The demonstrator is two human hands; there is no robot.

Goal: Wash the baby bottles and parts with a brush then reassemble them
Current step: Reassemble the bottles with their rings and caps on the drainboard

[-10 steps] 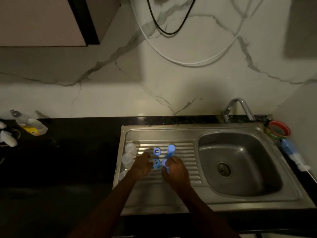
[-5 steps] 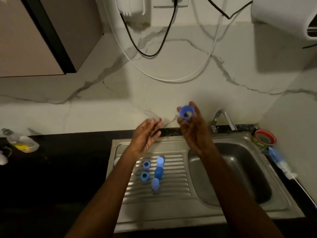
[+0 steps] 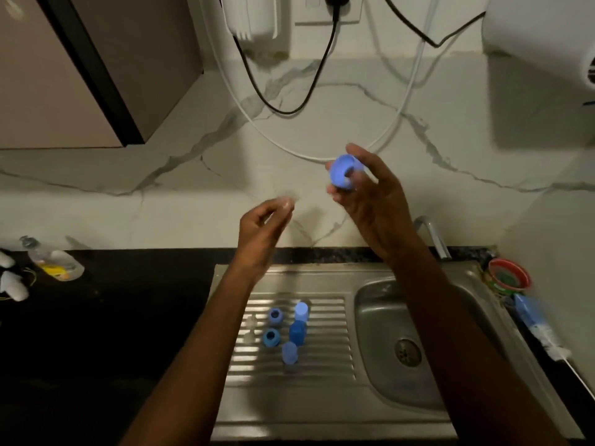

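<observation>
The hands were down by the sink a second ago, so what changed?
Both hands rose off the drainboard. The right hand now holds a blue ring; the left hand pinches a clear teat. The other blue parts stayed put.
</observation>
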